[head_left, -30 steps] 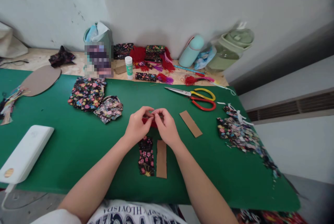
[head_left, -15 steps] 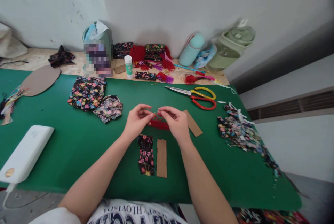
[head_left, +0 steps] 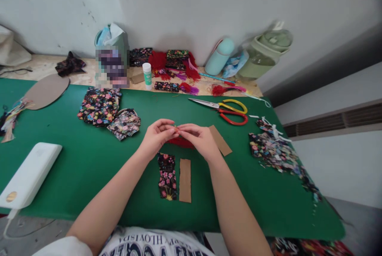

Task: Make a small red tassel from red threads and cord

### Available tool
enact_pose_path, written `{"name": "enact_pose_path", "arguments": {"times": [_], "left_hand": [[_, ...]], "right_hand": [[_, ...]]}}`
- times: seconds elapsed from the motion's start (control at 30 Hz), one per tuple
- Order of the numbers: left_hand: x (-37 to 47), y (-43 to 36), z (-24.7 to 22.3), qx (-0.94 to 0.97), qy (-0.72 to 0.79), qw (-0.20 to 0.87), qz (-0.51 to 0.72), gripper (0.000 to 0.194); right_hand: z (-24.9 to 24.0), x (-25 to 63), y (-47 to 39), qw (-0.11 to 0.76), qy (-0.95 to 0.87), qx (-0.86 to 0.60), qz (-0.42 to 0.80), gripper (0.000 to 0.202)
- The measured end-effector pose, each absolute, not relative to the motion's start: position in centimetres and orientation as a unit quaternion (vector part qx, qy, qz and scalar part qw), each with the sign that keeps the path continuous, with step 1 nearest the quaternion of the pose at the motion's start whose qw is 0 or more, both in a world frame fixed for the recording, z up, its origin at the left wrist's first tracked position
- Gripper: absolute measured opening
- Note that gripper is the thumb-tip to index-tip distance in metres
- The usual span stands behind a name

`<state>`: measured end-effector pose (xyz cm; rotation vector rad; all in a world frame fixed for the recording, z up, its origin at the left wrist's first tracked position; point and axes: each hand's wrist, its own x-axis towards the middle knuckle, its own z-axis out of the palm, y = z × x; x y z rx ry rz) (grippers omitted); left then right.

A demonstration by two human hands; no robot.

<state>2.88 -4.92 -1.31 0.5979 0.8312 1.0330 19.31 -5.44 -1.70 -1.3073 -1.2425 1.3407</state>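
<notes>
My left hand (head_left: 158,136) and my right hand (head_left: 198,138) meet fingertip to fingertip over the green mat. Both are closed in a pinch on thin red thread, whose ends are mostly hidden by the fingers. Beneath them lies a bundle of red thread (head_left: 181,141), partly covered by the hands. Nearer to me, a strip of black floral fabric (head_left: 167,177) lies beside a narrow cardboard strip (head_left: 185,180). Another cardboard piece (head_left: 221,140) lies just right of my right hand.
Scissors (head_left: 222,106) lie beyond my right hand. Floral fabric (head_left: 100,106) is at the left, fabric scraps (head_left: 276,152) at the right. A white power bank (head_left: 31,174) is near left. Behind stand a glue stick (head_left: 147,76) and a bottle (head_left: 220,57).
My hands have come together, and the small gap between their fingertips has closed. The fabric and cardboard strips have not moved.
</notes>
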Motion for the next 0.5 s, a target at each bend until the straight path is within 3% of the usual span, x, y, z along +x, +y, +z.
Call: {"name": "enact_pose_path", "arguments": {"times": [0.23,0.5], "left_hand": [[2.68,-4.77,-1.27,0.219,0.37,0.768,0.474,0.032],[2.75,-4.54,-1.09,0.156,0.375,0.785,0.467,0.021]], "right_hand": [[-1.74,18.99,-5.8,0.398,-0.372,-0.508,0.667,0.025],[-1.37,18.89,-5.74,0.366,-0.315,-0.49,0.726,0.029]]}}
